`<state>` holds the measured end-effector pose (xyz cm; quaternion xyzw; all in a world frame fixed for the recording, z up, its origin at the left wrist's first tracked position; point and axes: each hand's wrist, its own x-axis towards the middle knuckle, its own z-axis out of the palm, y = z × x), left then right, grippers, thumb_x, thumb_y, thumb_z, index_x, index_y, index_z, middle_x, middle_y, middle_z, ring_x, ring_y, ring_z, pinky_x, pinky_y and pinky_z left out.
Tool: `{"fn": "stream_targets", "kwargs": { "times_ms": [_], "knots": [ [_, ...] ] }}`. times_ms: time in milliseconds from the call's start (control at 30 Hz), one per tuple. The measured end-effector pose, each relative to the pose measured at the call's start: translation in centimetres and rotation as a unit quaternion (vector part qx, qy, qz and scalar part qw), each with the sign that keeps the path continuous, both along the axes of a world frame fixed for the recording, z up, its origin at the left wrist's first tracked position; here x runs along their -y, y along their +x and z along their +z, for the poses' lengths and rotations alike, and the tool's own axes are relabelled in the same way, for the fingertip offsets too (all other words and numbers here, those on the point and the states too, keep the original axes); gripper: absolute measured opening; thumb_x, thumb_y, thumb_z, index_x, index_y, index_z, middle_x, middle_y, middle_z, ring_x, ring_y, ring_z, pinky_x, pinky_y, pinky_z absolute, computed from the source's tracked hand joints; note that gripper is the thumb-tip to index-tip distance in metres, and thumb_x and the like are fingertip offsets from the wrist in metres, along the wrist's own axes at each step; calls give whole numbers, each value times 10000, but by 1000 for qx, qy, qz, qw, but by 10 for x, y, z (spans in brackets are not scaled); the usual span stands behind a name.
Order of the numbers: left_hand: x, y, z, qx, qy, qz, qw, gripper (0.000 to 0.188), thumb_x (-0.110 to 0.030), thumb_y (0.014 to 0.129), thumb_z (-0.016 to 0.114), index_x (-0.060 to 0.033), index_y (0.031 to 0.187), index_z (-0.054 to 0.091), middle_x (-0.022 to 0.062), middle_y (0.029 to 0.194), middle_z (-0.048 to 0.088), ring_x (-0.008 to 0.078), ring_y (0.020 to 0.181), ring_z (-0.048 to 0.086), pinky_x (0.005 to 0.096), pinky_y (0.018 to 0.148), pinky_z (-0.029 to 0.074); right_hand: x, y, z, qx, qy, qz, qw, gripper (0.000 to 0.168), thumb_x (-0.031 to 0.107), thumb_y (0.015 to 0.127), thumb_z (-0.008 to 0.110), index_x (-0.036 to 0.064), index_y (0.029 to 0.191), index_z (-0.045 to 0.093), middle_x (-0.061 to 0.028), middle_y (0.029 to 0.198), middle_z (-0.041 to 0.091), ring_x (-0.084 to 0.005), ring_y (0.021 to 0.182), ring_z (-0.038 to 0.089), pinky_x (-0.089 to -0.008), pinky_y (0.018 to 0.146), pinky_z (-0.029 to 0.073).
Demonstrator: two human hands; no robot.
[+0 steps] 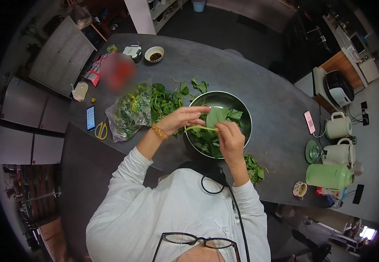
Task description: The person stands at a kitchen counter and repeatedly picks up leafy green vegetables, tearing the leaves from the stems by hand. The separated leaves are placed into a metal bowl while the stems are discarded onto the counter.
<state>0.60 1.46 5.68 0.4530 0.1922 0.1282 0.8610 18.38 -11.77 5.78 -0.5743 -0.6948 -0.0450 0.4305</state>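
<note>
My right hand point(232, 139) pinches a leafy green point(216, 117) over a metal bowl point(250, 131). A broad leaf stands up from my fingertips, and a pale green stalk point(197, 128) points left from them. My left hand point(189, 117) reaches over the bowl's left side, its fingers stretched out beside the leaf and apart. I see nothing gripped in it. Picked green leaves point(205, 144) lie in the bowl. To the left, a heap of leafy stems point(165, 101) spills from a clear plastic bag point(127, 114). More greens point(255, 168) lie by my right forearm.
Yellow-handled scissors point(101, 130) and a phone point(90, 118) lie at the table's left edge. A bowl of dark sauce point(154, 54) and a lidded container point(133, 52) stand at the back. Along the right are pale kettles point(338, 126), a green flask point(328, 176) and a cup point(299, 189).
</note>
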Motion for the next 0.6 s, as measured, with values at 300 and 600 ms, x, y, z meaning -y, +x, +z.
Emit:
{"fn": "stream_targets", "kwargs": {
  "times_ms": [300,600],
  "knots": [
    [44,44,-11,-23,248,51,967,302,-170,932,533,-4,1175,602,71,1113,637,137,1030,576,266,909,437,44,-1,-31,-724,-263,106,629,347,291,958,478,-8,899,644,-88,710,644,-95,542,551,-212,421,399],
    [71,71,7,-38,193,53,979,234,-168,918,549,32,880,664,53,714,660,75,612,600,227,568,488,66,-6,-25,-675,-267,53,686,356,289,956,486,-19,1118,564,-64,723,594,-128,588,557,-226,479,448]
  ]
}}
